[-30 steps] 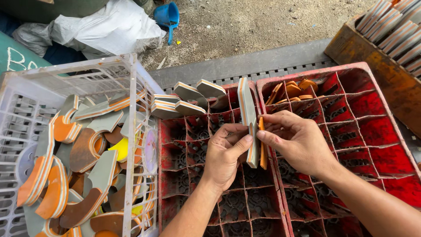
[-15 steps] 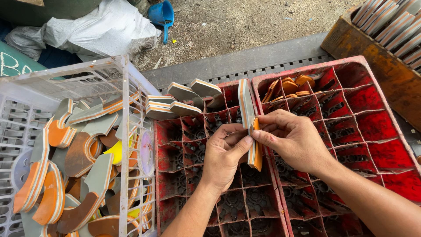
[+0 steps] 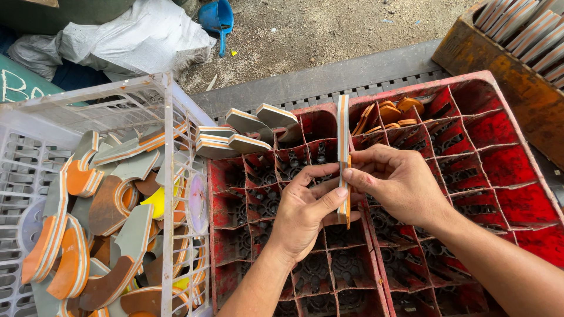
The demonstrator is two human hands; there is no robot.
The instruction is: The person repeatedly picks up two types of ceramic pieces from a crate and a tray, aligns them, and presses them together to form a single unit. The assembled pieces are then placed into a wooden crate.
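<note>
My left hand [image 3: 305, 212] and my right hand [image 3: 396, 179] both grip a thin layered foam piece [image 3: 343, 132], grey, white and orange, held upright on edge over two red divided crates. The left thumb presses its lower part and the right fingertips pinch an orange layer at its edge. Below the hands lies the left red crate [image 3: 241, 194] with dirty compartments; the right red crate [image 3: 499, 147] lies under my right forearm.
A white plastic basket [image 3: 170, 117] at left holds several curved foam offcuts [image 3: 111, 205]. More layered pieces [image 3: 235, 132] rest on the left crate's far edge, and small orange bits [image 3: 388, 114] sit in a far compartment. A wooden box [image 3: 517, 88] of strips stands at top right.
The foam piece now stands more upright and higher in view. Both hands have shifted slightly up the crate while keeping their grip on it.
</note>
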